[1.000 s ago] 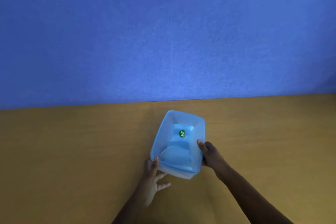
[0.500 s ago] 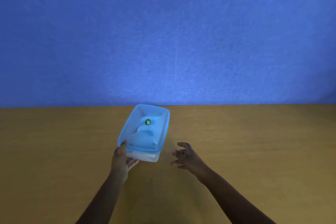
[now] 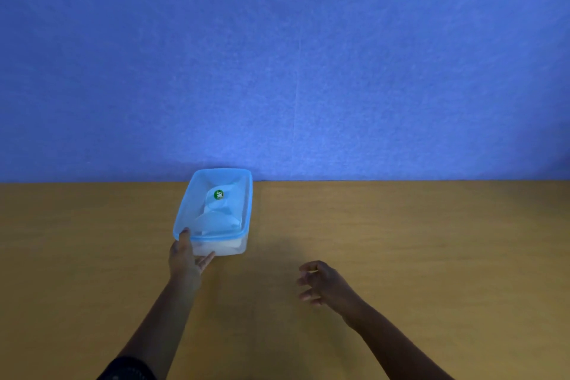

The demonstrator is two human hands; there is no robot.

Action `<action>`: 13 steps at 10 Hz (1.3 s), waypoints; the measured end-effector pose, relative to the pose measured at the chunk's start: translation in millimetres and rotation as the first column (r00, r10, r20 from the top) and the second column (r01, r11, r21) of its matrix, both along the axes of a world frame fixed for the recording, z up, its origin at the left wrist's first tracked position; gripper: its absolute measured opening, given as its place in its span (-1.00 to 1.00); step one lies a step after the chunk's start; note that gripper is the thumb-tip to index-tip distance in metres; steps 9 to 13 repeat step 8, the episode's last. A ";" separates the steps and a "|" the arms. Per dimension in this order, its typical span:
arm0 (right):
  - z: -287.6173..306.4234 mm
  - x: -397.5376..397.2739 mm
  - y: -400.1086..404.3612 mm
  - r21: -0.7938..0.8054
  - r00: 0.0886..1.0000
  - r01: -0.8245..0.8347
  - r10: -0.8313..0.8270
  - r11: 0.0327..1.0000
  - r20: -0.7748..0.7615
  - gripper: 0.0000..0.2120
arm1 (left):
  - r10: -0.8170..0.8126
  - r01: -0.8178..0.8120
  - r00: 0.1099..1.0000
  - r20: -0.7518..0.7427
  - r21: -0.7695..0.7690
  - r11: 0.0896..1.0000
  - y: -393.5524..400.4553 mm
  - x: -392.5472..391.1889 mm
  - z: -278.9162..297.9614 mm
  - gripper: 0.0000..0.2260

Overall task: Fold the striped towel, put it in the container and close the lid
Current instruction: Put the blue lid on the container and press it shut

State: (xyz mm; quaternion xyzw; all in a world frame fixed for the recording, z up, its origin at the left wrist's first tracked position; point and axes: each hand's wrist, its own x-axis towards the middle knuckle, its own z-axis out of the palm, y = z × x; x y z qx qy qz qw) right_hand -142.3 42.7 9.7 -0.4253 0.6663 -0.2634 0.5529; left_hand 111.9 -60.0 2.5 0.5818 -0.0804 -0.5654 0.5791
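The container [image 3: 216,219] sits on the wooden table [image 3: 401,241], left of centre at the far edge against the blue wall [image 3: 277,55], its blue lid [image 3: 197,194] on and the pale folded towel [image 3: 220,216] showing through. The left hand [image 3: 186,259] grips its near left corner, thumb on the lid rim. The right hand [image 3: 324,284] hovers well to the right, fingers loosely curled, holding nothing.

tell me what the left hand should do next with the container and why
Probably let go and draw back. The blue lid already sits on the container with the folded towel inside, and the right hand is off it, loosely curled above the table. Only the left hand grips the near corner.
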 end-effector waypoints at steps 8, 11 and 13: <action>-2.2 -7.4 -7.6 -0.296 0.711 -0.281 -0.010 0.913 -0.704 -0.67 | -0.050 0.307 0.544 0.837 -0.143 0.941 71.9 -80.0 -22.8 -0.42; -2.2 -7.4 -7.6 -0.296 0.711 -0.281 -0.010 0.913 -0.704 -0.67 | -0.050 0.307 0.544 0.837 -0.143 0.941 71.9 -80.0 -22.8 -0.42; -2.2 -7.4 -7.6 -0.296 0.711 -0.281 -0.010 0.913 -0.704 -0.67 | -0.050 0.307 0.544 0.837 -0.143 0.941 71.9 -80.0 -22.8 -0.42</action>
